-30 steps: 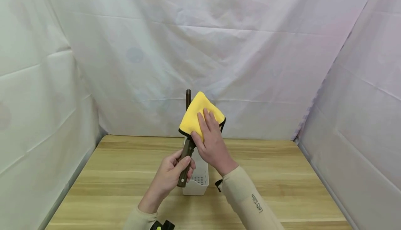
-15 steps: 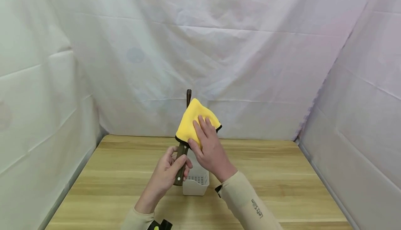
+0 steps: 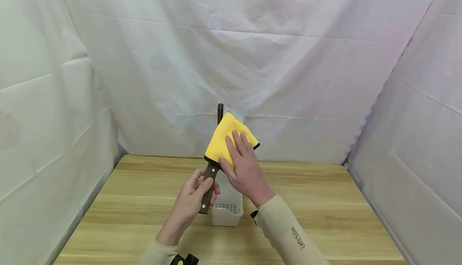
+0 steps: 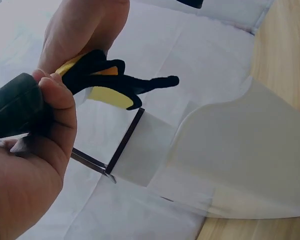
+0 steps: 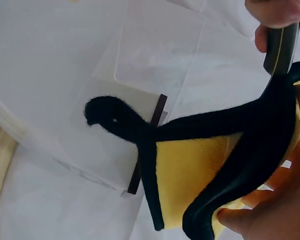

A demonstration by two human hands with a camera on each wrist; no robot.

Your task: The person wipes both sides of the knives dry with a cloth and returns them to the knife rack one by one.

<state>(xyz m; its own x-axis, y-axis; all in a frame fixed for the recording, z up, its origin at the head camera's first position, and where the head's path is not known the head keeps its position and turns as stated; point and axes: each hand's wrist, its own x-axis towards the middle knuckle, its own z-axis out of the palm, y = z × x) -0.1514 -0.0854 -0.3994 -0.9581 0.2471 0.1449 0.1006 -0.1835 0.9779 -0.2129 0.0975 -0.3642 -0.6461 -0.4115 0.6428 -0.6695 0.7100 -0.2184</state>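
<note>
My left hand [image 3: 191, 195] grips a dark wooden knife handle [image 3: 206, 193] with pale rivets, fingers curled behind it and thumb on top. A folded yellow cloth [image 3: 221, 140] with black edging covers the knife's blade, which is hidden apart from a thin metal edge by the handle in the right wrist view. My right hand [image 3: 249, 172] lies on the cloth, its long fingers straight and spread. Folds of the cloth's edging [image 5: 205, 120] hang below in the right wrist view. Beneath the hands stands a white plastic holder [image 3: 227, 219] with a slotted bottom.
Another dark handle [image 3: 220, 112] sticks up behind the cloth. The wood-grain table [image 3: 306, 201] carries the holder, and white curtains [image 3: 288, 76] enclose it at the back and both sides. A black device [image 3: 185, 259] is at my left sleeve.
The right hand and cloth have shifted down the knife towards its handle. The left hand has turned the handle slightly, so both rivets face up more plainly. The holder stays put.
</note>
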